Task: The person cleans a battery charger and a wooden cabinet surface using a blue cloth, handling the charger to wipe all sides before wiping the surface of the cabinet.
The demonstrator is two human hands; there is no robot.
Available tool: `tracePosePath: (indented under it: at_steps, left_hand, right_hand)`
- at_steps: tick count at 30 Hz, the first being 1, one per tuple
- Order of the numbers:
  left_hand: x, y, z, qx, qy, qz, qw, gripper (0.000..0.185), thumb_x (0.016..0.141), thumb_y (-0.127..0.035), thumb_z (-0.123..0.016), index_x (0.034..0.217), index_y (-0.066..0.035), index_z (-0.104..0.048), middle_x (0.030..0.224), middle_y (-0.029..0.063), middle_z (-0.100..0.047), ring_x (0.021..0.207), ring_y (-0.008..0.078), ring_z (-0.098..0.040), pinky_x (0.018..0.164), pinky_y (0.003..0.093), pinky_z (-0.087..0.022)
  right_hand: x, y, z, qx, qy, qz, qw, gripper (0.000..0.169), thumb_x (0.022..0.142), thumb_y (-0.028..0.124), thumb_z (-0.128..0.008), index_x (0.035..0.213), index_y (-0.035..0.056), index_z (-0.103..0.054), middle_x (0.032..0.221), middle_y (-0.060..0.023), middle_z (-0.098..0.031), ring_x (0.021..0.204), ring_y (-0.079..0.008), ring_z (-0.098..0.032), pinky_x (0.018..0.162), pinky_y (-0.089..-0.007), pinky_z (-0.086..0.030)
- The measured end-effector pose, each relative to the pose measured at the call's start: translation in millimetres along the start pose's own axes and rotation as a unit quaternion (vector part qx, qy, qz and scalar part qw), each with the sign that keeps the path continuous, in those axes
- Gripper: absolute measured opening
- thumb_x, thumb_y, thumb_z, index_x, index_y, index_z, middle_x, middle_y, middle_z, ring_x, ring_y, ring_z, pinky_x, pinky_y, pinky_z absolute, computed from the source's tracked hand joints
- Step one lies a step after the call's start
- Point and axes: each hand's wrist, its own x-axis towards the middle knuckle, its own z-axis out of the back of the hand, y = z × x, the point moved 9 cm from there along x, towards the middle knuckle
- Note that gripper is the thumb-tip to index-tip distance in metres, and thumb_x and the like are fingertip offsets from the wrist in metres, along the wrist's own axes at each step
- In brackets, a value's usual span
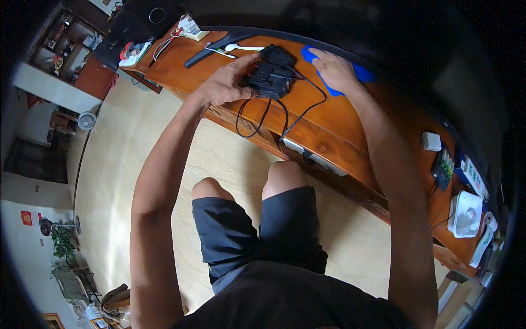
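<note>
My left hand (230, 84) grips the left side of a cluster of black electronic devices (273, 76), with fingers behind and thumb in front. A thin black cable (314, 105) runs from the cluster, loops over the front edge of the wooden cabinet (328, 142), and hangs down. My right hand (335, 70) presses a bright blue cloth (363, 74) onto the cabinet top, close below the large black screen (370, 24). Part of the cloth is hidden under the palm.
Left of the devices lie a white plastic spoon (246, 48) and a black stand leg (205, 53). A power strip (193, 28) sits farther left. On the right are a white adapter (431, 141), a battery charger (444, 168) and a white plastic tub (466, 216).
</note>
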Motion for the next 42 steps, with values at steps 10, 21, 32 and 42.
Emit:
tracePosePath:
  at_steps: [10,21,32,42]
  left_hand:
    - [23.7,13.4,-9.0,-0.001,0.070,0.032,0.997,0.103,0.061,-0.015,-0.096,0.149,0.003,-0.045,0.136,0.0188,-0.064,0.125,0.0291,-0.061,0.115,0.0352,-0.042]
    - [-105.8,58.6,27.7,-0.257,-0.170,0.076,0.948,0.082,0.067,-0.037,-0.092,0.129,0.004,-0.059,0.112,0.0104,-0.066,0.104,0.0188,-0.062,0.093,0.0322,-0.050]
    - [-271.6,106.0,-66.8,-0.615,-0.244,0.084,0.745,0.079,0.069,-0.005,-0.088,0.141,-0.002,-0.054,0.108,0.0011,-0.067,0.096,0.0129,-0.064,0.089,0.0291,-0.054]
    - [-301.5,120.7,-72.1,-0.562,-0.275,0.094,0.775,0.092,0.067,0.007,-0.090,0.147,0.000,-0.047,0.124,0.0038,-0.065,0.117,0.0151,-0.063,0.105,0.0333,-0.051]
  right_hand:
    - [-22.4,29.9,14.1,0.088,-0.093,0.107,0.986,0.044,0.101,0.030,-0.053,0.138,0.0081,-0.062,0.144,-0.0189,-0.059,0.137,-0.0352,-0.052,0.117,-0.0453,-0.039]
    - [-24.8,16.1,19.7,-0.007,-0.193,0.066,0.979,0.039,0.098,0.030,-0.056,0.128,0.0081,-0.069,0.133,-0.0186,-0.066,0.124,-0.0367,-0.062,0.110,-0.0455,-0.046]
    - [-17.4,-1.9,16.0,-0.108,-0.163,-0.007,0.981,0.042,0.100,0.040,-0.058,0.134,0.0162,-0.069,0.136,-0.0183,-0.065,0.123,-0.0378,-0.063,0.108,-0.0450,-0.046]
    - [-112.7,-21.2,62.6,0.303,-0.243,-0.228,0.893,0.043,0.102,0.037,-0.064,0.132,0.0060,-0.069,0.126,-0.0114,-0.070,0.113,-0.0225,-0.065,0.101,-0.0374,-0.050]
